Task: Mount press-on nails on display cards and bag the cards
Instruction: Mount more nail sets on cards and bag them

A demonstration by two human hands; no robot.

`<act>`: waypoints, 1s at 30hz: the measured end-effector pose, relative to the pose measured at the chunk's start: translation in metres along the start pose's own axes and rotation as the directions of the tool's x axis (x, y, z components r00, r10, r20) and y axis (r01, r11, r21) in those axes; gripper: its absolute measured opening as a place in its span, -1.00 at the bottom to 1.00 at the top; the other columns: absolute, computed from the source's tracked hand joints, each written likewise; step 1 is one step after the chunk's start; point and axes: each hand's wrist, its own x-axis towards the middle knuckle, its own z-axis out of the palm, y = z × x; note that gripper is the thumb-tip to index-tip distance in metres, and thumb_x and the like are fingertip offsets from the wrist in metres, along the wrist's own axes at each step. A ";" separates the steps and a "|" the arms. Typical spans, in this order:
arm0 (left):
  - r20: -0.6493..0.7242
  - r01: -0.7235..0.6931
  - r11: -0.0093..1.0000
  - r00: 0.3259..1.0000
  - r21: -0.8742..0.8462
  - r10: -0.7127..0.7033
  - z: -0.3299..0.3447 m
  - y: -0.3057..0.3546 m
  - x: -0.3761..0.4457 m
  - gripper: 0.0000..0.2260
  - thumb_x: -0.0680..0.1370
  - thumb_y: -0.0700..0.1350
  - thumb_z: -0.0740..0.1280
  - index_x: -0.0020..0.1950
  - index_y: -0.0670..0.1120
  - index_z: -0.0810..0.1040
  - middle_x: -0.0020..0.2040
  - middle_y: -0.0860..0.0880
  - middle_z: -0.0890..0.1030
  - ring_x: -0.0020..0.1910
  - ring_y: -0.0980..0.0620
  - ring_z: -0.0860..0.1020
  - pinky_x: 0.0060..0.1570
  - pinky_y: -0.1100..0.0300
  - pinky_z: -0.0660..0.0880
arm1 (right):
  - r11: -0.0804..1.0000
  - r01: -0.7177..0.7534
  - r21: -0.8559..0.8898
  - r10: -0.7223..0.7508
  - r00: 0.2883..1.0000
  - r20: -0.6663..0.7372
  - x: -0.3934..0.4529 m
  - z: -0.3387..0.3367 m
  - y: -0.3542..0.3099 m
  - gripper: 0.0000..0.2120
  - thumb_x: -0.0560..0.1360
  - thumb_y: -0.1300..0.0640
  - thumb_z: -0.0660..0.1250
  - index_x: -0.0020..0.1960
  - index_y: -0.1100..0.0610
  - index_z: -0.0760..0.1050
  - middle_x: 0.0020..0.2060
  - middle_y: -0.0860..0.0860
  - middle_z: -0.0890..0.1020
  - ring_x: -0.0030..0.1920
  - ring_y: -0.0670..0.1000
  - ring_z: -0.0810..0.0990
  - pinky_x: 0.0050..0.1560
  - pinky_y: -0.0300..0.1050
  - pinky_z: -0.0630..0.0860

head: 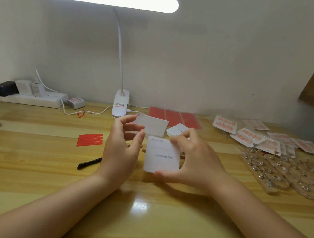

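**Two Bare Arms**

Both arms come up from 6 o'clock. No sleeves cover them. The left hand [123, 146] and right hand [196, 162] wear nothing at all. The fingernails look short and plain.

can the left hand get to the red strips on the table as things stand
Probably yes. The left hand holds nothing, its fingers loosely curled, and the row of thin red adhesive strips lies flat on the wooden table just to its left, with nothing between.
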 end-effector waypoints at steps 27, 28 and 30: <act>0.112 -0.377 0.924 0.918 -0.063 0.382 0.002 0.009 -0.006 -0.61 0.55 -0.14 0.32 0.34 -0.03 0.29 0.13 -0.04 0.60 0.21 0.02 0.56 0.22 0.15 0.50 | 0.072 -0.179 0.981 0.065 0.983 0.174 0.003 -0.020 -0.027 -0.80 0.56 0.31 0.27 0.08 0.06 0.53 -0.11 -0.02 0.72 -0.07 0.02 0.70 -0.21 -0.10 0.63; 0.117 -0.387 0.921 0.914 -0.040 0.389 0.002 0.010 -0.006 -0.61 0.56 -0.15 0.32 0.34 -0.05 0.29 0.13 -0.03 0.60 0.21 0.05 0.56 0.22 0.16 0.50 | 0.077 -0.170 0.982 0.079 0.983 0.164 0.003 -0.021 -0.028 -0.80 0.56 0.31 0.28 0.08 0.06 0.52 -0.10 -0.01 0.71 -0.08 0.02 0.70 -0.22 -0.10 0.64; 0.120 -0.417 0.909 0.904 0.032 0.410 0.002 0.011 -0.006 -0.61 0.55 -0.15 0.33 0.34 -0.08 0.29 0.13 0.03 0.59 0.20 0.13 0.55 0.20 0.23 0.49 | 0.157 -0.148 0.976 0.113 0.985 0.131 0.003 -0.022 -0.028 -0.78 0.54 0.30 0.32 0.13 0.07 0.50 -0.01 0.04 0.68 -0.06 0.01 0.70 -0.23 -0.11 0.63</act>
